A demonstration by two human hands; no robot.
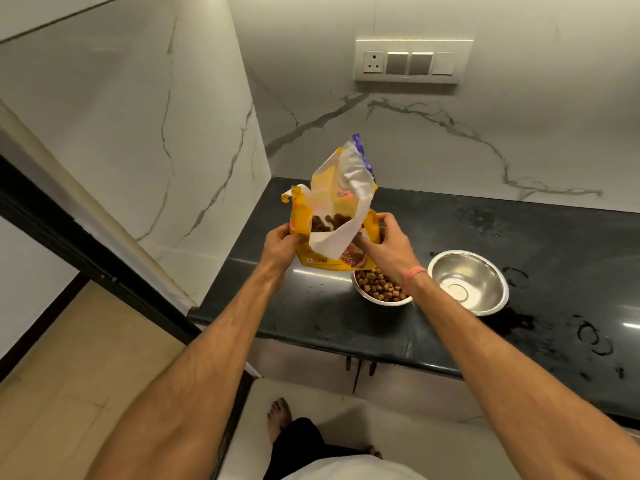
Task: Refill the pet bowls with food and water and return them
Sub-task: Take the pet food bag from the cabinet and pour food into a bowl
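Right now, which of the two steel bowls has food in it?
The left bowl, nearest the yellow bag, is full of brown kibble. The right bowl holds no kibble.

A black stone countertop (450, 244) runs into the marble corner. Two steel bowls sit on it near its front edge — the bowl of brown kibble (379, 289) and, just right of it, an empty bowl (467, 282). Water splashes and ring marks (595, 341) lie right of the empty bowl, with a few crumbs (317, 285) left of the kibble bowl.
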